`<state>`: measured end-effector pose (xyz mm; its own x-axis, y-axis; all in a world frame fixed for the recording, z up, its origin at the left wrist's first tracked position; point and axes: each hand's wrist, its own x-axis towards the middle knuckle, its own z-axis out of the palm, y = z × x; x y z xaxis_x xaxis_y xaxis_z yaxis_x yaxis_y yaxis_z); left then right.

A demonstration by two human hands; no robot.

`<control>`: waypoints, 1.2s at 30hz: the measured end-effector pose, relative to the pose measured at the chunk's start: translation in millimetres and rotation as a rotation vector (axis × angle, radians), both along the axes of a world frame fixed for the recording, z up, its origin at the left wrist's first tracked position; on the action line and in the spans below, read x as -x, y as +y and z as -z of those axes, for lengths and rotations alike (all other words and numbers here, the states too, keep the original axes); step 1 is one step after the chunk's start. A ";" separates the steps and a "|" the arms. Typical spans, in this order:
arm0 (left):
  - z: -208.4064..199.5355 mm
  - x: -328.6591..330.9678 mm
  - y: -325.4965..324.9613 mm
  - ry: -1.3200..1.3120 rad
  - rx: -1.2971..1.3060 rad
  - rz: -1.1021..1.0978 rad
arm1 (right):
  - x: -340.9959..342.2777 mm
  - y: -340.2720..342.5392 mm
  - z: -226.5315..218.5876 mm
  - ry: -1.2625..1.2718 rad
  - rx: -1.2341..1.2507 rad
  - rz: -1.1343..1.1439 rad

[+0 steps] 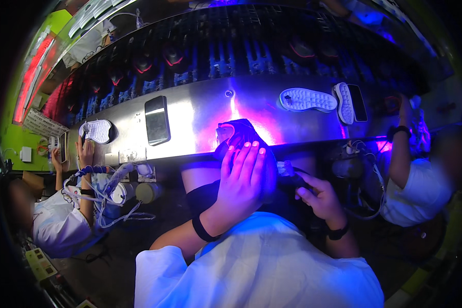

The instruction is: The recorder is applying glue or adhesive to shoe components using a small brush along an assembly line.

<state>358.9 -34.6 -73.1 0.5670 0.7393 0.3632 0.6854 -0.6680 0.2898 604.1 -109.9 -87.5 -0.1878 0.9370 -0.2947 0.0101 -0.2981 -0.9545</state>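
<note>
A dark shoe upper (pixel 247 129) is held at the near edge of the metal table (pixel 190 134), directly before the wearer's body, and is lit in blue and pink. The left hand (pixel 244 174) is laid along it, back upward, with the fingers straight and close together; the thumb is hidden, so whether the shoe is gripped or only pressed cannot be told. By the right hand (pixel 319 199), a brush (pixel 285 168) with pale bristles appears to be held, the index finger stretched toward its dark handle and the thumb kept lower. The bristles are set at the right side of the shoe, but contact cannot be made out in the shadow. The step in hand is judged to be brushing of the shoe's surface, though no coating can be seen. For the next stroke, a steady hold by the left hand and a light, even pass of the bristles along the edge seem to be called for, with the fingertips kept clear. On the table, a phone (pixel 157 120) is placed to the left, and two white soles (pixel 307 100) are laid to the right.
</note>
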 end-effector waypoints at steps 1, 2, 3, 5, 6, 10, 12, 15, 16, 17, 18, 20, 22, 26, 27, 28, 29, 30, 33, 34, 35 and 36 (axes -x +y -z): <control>-0.9 -2.4 1.2 0.018 0.001 -0.004 | 0.0 -1.0 3.0 0.015 -0.017 0.018; -2.9 -5.1 1.8 0.021 0.003 -0.002 | 0.1 -3.4 6.2 0.030 -0.031 0.039; -5.2 -7.9 2.5 0.000 0.011 -0.014 | -1.7 -6.0 9.7 0.033 -0.030 0.041; -5.4 -12.3 5.3 -0.019 0.021 -0.021 | -6.9 -11.4 16.5 0.044 0.033 0.019; -4.0 -14.1 7.4 -0.012 -0.010 -0.039 | -6.4 -13.8 18.4 0.046 0.035 0.023; -11.8 -23.7 17.8 0.010 -0.030 -0.088 | -5.4 -24.0 17.6 0.216 0.030 0.055; -19.3 -32.0 23.1 0.022 -0.024 -0.100 | -4.8 -26.8 13.4 0.247 0.030 0.066; -20.3 -43.8 34.1 0.030 -0.038 -0.112 | -3.8 -26.6 1.1 0.194 0.012 0.140; -20.1 -47.7 37.9 0.032 -0.059 -0.115 | -4.4 -24.2 -4.9 0.107 -0.002 0.172; -20.6 -51.3 41.5 0.026 -0.055 -0.105 | -4.9 -21.4 -9.4 0.021 -0.016 0.205; -22.2 -54.3 45.2 0.015 -0.047 -0.115 | -4.7 -17.5 -13.1 0.015 -0.014 0.214; -23.4 -58.9 53.4 -0.007 -0.038 -0.117 | -5.6 -7.3 -19.9 -0.155 -0.124 0.255; -23.2 -61.7 63.0 -0.044 -0.003 -0.113 | -11.0 3.6 -26.3 -0.265 -0.181 0.254; -26.8 -64.3 84.5 -0.104 0.055 -0.140 | -24.0 38.1 -40.5 -0.478 -0.393 0.174; -27.6 -62.7 90.6 -0.109 0.094 -0.128 | -25.6 45.8 -43.5 -0.481 -0.400 0.163; -27.9 -60.8 96.4 -0.114 0.132 -0.118 | -27.0 53.9 -46.1 -0.510 -0.411 0.147; -25.5 -59.2 101.7 -0.120 0.128 -0.133 | -28.4 62.3 -47.2 -0.540 -0.423 0.130; -21.2 -57.3 106.9 -0.144 0.121 -0.122 | -29.7 69.7 -46.8 -0.539 -0.431 0.114; -20.5 -51.9 120.3 -0.157 0.131 -0.134 | -30.2 91.7 -41.1 -0.570 -0.401 0.097; -22.7 -49.6 124.2 -0.145 0.150 -0.137 | -28.6 100.1 -38.4 -0.574 -0.445 0.122; -25.6 -47.3 128.4 -0.143 0.150 -0.151 | -26.9 107.1 -35.3 -0.581 -0.486 0.153; -29.9 -44.4 132.5 -0.121 0.137 -0.137 | -23.1 113.2 -32.2 -0.573 -0.489 0.141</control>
<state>403.3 97.9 -43.2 0.4159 0.8536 0.3136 0.7220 -0.5196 0.4568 627.2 3.4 -55.2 0.0006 0.9895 0.1443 0.5363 0.1215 -0.8352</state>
